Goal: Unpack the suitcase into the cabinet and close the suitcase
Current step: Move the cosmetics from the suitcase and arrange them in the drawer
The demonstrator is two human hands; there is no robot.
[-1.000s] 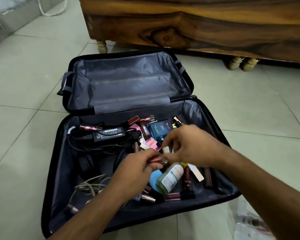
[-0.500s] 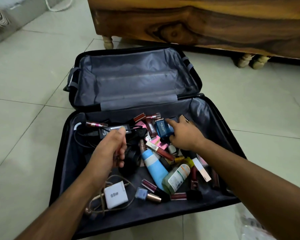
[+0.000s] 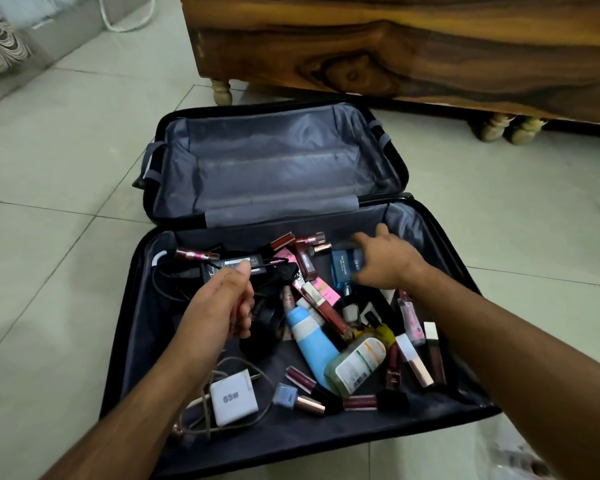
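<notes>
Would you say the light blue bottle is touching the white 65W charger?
Apart: the head view shows dark suitcase lining between the light blue bottle and the white 65W charger.

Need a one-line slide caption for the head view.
Person kneeling over open black suitcase full of cosmetics: left hand grips a small reddish tube, right hand reaches over blue perfume box.

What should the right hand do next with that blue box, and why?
Probably close its fingers round the blue box and lift it out. The right hand is spread open right over it, the left hand already grips a small item, and the suitcase is full.
</notes>
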